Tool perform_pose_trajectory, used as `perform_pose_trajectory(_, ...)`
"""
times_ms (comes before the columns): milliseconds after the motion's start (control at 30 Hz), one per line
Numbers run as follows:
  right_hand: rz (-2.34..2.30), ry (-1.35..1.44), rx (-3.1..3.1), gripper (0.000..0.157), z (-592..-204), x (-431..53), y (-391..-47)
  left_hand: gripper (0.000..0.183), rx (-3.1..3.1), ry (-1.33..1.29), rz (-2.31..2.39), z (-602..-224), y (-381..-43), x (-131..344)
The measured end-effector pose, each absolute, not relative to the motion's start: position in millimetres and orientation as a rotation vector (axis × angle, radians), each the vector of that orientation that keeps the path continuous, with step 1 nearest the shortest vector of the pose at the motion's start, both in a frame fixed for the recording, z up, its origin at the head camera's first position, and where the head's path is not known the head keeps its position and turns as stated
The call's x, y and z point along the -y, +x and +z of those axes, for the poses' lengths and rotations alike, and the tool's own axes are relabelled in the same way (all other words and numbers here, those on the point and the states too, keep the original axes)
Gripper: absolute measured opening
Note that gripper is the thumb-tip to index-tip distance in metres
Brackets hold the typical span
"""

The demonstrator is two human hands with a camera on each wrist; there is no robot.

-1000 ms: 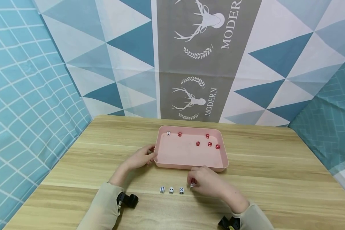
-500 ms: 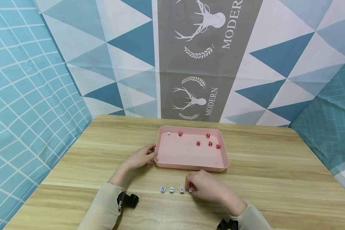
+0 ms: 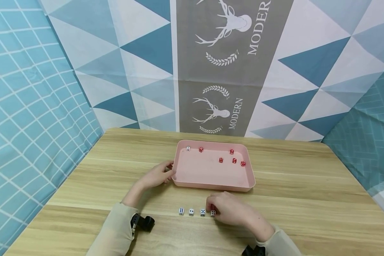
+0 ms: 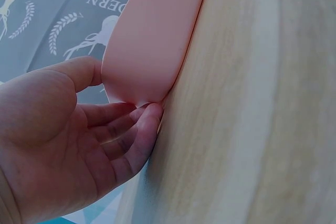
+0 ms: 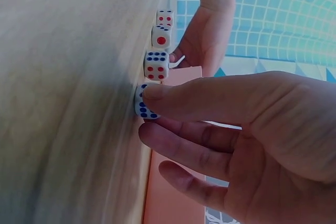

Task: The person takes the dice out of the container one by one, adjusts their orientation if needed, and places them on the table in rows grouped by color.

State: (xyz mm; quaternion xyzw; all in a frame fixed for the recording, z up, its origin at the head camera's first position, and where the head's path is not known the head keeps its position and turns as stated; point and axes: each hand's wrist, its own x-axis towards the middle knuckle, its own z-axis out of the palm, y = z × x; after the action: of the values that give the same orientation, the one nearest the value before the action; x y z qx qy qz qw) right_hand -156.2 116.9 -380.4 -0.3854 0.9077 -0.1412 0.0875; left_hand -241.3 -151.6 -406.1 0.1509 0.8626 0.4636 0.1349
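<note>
My right hand point(image 3: 228, 209) pinches a white die point(image 5: 143, 104) between thumb and fingers, at the right end of a short row on the table. In the right wrist view the die sits at the table surface, partly covered by the thumb. Left of it in the head view stand three more white dice, the nearest die point(image 3: 203, 212), a middle die point(image 3: 191, 212) and the far-left die point(image 3: 181, 211). My left hand point(image 3: 156, 175) holds the pink tray point(image 4: 152, 40) by its left side, thumb at the rim and fingers curled against the wall below.
Inside the tray lie several red dice, one red die point(image 3: 221, 160) near the middle, and a single white die point(image 3: 188, 148) in the far left corner. The wooden table point(image 3: 307, 192) ends at a patterned cloth backdrop point(image 3: 211, 71).
My right hand has moved slightly toward me and left, bringing the white die down to the end of the row. My left hand keeps its place on the tray.
</note>
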Motion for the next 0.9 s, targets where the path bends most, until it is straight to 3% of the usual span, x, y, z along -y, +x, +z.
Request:
perform_pose_trajectory(500,-0.565,-1.197,-2.881,0.013,-371,-117,-175,0.046,-2.500,0.431,1.339,-407,-240,153)
perform_pose_trajectory(900,-0.364,-1.280,-3.165,0.004,-367,-103,-203,0.043,-2.519,0.439,1.346,-409,-241,153)
